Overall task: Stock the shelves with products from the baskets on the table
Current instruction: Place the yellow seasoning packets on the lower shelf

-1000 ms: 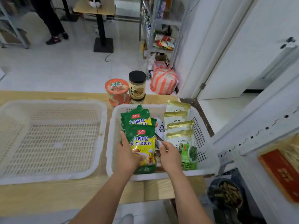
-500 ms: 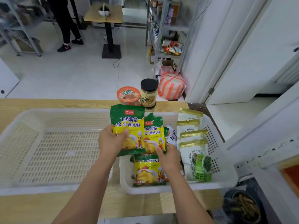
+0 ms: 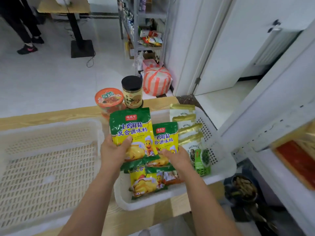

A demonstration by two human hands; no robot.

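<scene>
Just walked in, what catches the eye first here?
Two bright green-and-yellow seasoning packets are held up over the right-hand basket: the left hand grips the nearer packet, the right hand holds the other packet. Behind them on the table stand a black-lidded jar and an orange noodle cup.

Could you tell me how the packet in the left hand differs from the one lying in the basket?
The left-hand packet stands upright in the left hand; the basket packet lies flat in the basket. The left-hand packet's front shows; the basket packet's top hides behind it and the right-hand packet. Both share green-and-yellow print.
</scene>
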